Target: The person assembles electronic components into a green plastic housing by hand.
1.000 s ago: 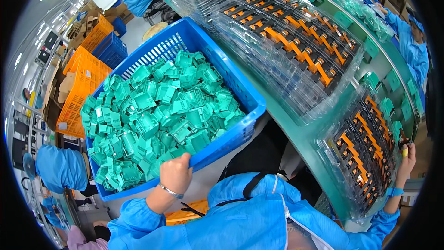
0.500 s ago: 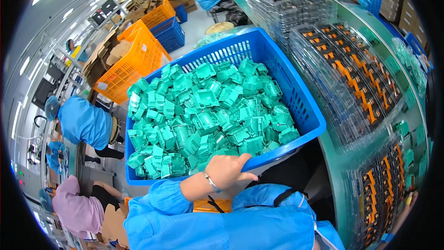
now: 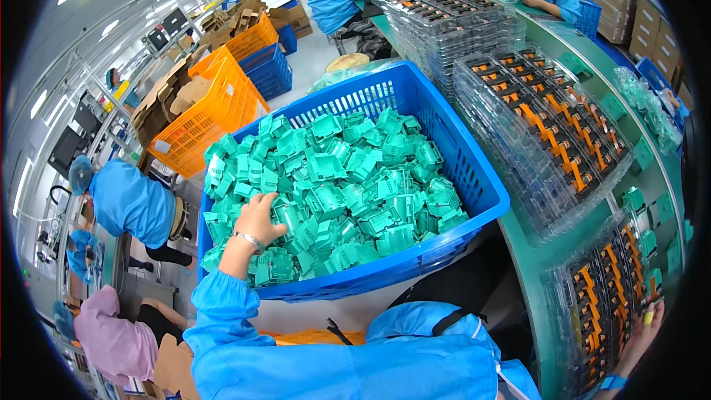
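Note:
A blue plastic crate (image 3: 485,204) with slotted walls holds a heap of green plastic housings (image 3: 355,185). Over the heap's near left side, my left hand (image 3: 258,224) reaches down with its fingers spread, fingertips at the housings; a bracelet circles its wrist. Far to the right, my right hand (image 3: 646,333) is beside a clear tray (image 3: 592,311) of black parts with orange strips. Its fingers are drawn together at the lower edge of a green housing (image 3: 653,281); what they grip is too small to tell. A yellow wrap is on one finger, a blue band on the wrist.
Stacked clear trays (image 3: 544,141) of black and orange parts stand on the green workbench (image 3: 529,241), right of the crate. Orange crates (image 3: 215,122) with cardboard are at the left back. Co-workers in blue (image 3: 133,200) sit on the left and beyond the bench.
My left hand has left the crate's near rim and moved left and forward onto the housings, its fingers spreading. My right hand stays beside the tray and shows more fully.

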`<control>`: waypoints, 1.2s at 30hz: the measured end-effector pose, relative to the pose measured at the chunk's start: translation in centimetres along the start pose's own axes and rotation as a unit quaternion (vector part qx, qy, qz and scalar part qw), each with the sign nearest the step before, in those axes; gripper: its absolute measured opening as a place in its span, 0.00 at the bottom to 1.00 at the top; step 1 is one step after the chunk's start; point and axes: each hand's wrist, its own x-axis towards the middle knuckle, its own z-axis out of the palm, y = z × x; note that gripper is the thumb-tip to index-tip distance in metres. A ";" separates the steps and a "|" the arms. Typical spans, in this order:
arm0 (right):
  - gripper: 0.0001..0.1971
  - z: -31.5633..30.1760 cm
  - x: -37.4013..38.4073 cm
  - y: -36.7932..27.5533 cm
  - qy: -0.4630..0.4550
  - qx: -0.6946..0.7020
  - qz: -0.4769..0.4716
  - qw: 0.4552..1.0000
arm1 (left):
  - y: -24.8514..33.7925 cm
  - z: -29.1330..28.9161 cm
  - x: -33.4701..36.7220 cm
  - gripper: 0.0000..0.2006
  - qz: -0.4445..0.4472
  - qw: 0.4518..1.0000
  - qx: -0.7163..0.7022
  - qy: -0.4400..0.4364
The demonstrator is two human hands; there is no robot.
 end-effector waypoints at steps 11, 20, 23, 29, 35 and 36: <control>0.11 5.6 -2.9 -2.6 -0.042 0.091 0.012 0.995 | 8.8 -6.1 -2.5 0.21 0.090 0.466 -0.879 0.042; 0.11 7.2 -3.4 -3.8 -0.019 0.127 0.021 0.991 | 35.7 -2.9 -10.7 0.20 0.228 0.472 -0.701 -0.484; 0.07 7.4 -3.6 -5.3 -0.092 0.232 0.016 0.968 | 42.1 0.3 -11.0 0.14 0.318 0.563 -0.576 -0.501; 0.07 6.5 -4.8 -5.2 -0.242 0.310 0.119 0.912 | 51.8 1.8 -13.5 0.13 0.556 0.694 -0.300 -0.346; 0.04 6.2 -4.4 -4.4 -0.137 0.340 0.217 0.905 | 53.5 5.2 -15.1 0.25 0.392 0.550 -0.529 -0.514; 0.03 6.3 -4.3 -4.1 -0.117 0.362 0.218 0.899 | 53.2 5.8 -15.5 0.26 0.405 0.526 -0.562 -0.493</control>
